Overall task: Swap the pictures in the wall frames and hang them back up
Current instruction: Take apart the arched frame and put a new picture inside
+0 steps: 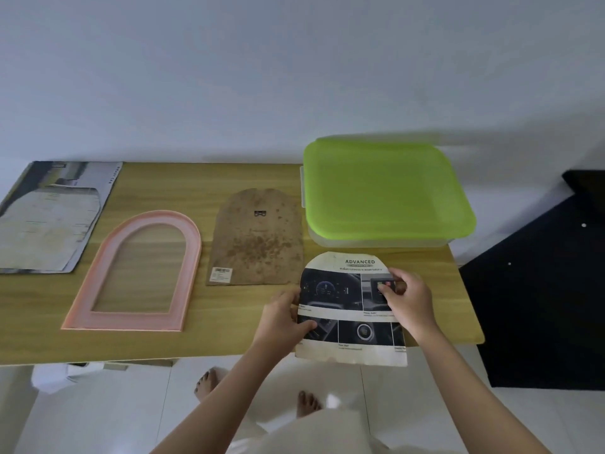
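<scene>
- The arch-cut picture [347,309] is held by both hands over the near edge of the table [203,178], its bottom strip hanging past the edge; held at both sides like this, it stays flat and can, I judge, be turned or carried to a frame.
- The left hand [281,319] takes the picture's left edge, thumb on the printed face and fingers [288,298] curled at the edge; the right hand [404,298] pinches its upper right part, fingers [388,290] bent down onto the print.
- The pink arched frame [137,270] lies flat and empty, well to the left of the left fingers, its opening showing the wood: probably laid so for loading.
- The brown backing board [258,237] lies between frame and picture, just beyond the left fingers, hanger side up.
- A second printed sheet [49,217] lies at the far left, with an arch-shaped pale patch on it.
- Count: one frame, one backing board, two printed sheets, one green-lidded box [383,191] beyond the right fingers.
</scene>
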